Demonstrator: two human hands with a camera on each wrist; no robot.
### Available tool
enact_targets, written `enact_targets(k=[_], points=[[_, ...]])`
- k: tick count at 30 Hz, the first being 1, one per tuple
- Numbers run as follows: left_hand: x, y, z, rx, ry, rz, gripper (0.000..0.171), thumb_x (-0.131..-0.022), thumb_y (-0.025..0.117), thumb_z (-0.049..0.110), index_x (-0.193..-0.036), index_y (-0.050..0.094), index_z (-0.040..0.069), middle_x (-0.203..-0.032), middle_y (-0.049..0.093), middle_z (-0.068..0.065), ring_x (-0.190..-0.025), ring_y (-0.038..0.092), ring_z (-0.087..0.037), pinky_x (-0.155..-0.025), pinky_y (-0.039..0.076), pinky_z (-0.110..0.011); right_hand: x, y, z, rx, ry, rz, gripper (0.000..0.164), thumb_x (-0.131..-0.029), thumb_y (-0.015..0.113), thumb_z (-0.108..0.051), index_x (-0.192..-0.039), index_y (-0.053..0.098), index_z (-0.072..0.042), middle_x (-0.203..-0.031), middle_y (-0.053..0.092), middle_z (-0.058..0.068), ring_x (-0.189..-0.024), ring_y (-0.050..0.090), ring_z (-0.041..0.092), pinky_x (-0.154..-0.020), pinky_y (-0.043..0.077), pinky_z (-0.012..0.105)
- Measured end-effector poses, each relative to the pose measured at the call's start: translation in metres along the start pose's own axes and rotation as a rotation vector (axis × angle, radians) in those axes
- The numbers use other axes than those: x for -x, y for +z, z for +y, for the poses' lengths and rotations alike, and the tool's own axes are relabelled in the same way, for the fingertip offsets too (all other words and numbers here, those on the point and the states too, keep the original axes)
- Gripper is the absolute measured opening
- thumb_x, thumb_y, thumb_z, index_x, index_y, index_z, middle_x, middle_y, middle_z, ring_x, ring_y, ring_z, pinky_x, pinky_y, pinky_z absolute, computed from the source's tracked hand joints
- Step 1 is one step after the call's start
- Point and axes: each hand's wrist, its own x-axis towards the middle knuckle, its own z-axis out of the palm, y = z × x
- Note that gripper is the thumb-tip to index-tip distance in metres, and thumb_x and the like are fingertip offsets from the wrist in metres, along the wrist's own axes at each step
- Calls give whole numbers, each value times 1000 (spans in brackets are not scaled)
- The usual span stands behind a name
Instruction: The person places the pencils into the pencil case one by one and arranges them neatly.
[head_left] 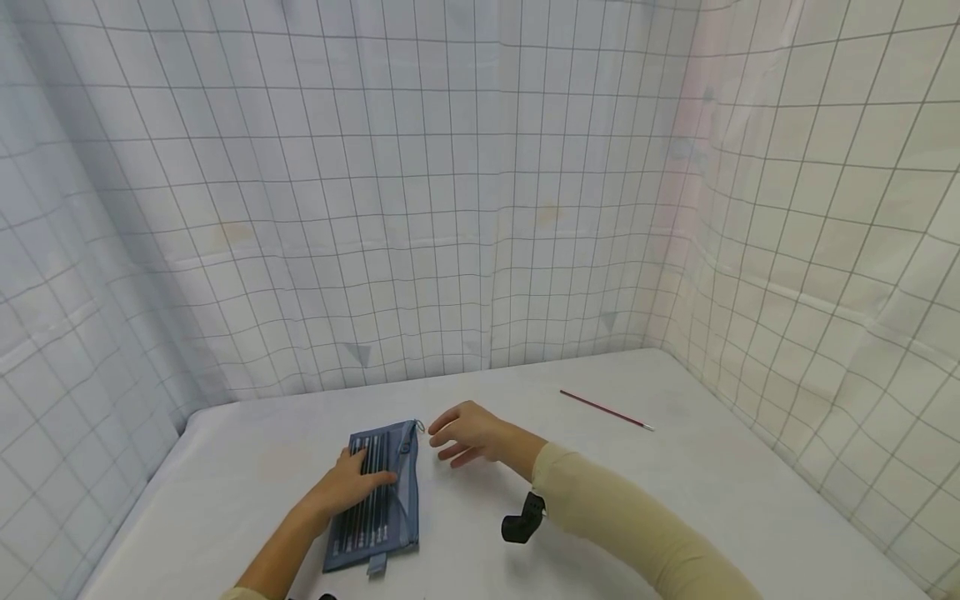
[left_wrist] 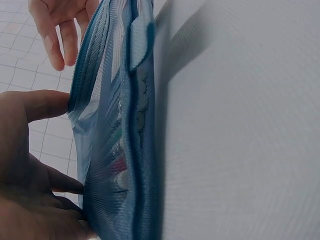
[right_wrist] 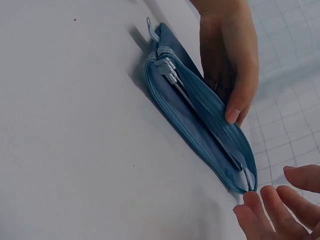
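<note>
A blue mesh zip pouch (head_left: 408, 500) lies on the white table, with several slim dark rods (head_left: 369, 517) showing through its mesh. My left hand (head_left: 347, 487) rests on it, fingers over the rods and thumb stretched toward the zip side. In the right wrist view the zip (right_wrist: 185, 135) is undone and the mouth gapes, with the left thumb (right_wrist: 240, 100) at its edge. My right hand (head_left: 468, 432) hovers beside the pouch's far right corner, its fingers loosely bent and apart, holding nothing. Its fingertips (right_wrist: 252, 200) come close to the zip's end.
A thin dark red stick (head_left: 606, 410) with a pale tip lies on the table (head_left: 720, 500) at the far right. White grid-patterned curtains (head_left: 450, 208) surround the table at the back and sides. A black wrist camera (head_left: 523, 518) sticks out below the right sleeve.
</note>
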Motion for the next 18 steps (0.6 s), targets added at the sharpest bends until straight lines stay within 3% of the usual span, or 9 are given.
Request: enact_targets(k=[18], points=[[1, 0, -3, 16, 23, -1, 100, -95, 68, 47, -152, 22, -20, -157, -2, -48, -142, 8, -66, -113, 15, -75, 17, -60, -9, 28, -5, 23, 33, -93, 76, -6, -124, 69, 3, -114, 72, 12, -103, 73, 36, -80, 62, 44]])
